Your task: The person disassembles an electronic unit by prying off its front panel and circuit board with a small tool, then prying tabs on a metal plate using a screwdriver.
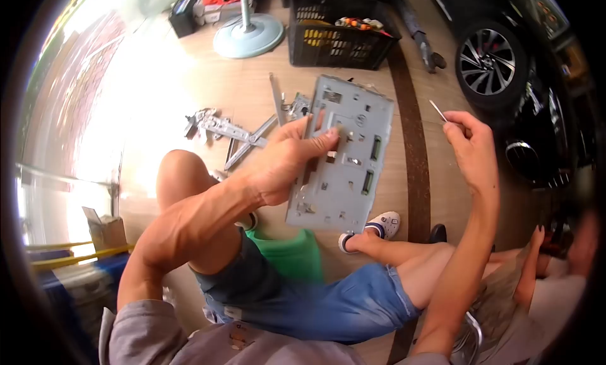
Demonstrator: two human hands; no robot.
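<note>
while the left hand (281,166) grips a grey metal plate (346,177) by its left edge, thumb pressed over the face and the fingers mostly hidden behind it, the right hand (472,147) is raised well apart on the other side, its thumb and fingers pinched together on a thin, pale rod (437,110) that points up and away from the plate. the plate is held tilted above the person's lap, its face, with slots and cut-outs, turned toward the camera. beyond it on the tiled floor (158,103) lies a crossed metal linkage (221,126), with a narrow metal bar (276,98) just beside it. further off are a round pale-blue stand base (249,40) and a black crate (334,54) with orange and yellow items inside, too small to make out. below the plate, a green object (295,254) sits between the legs, near a white clog (387,224) on one foot. a black car's wheel (487,62) is at upper right, and part of another person (536,302) shows at lower right.
</note>
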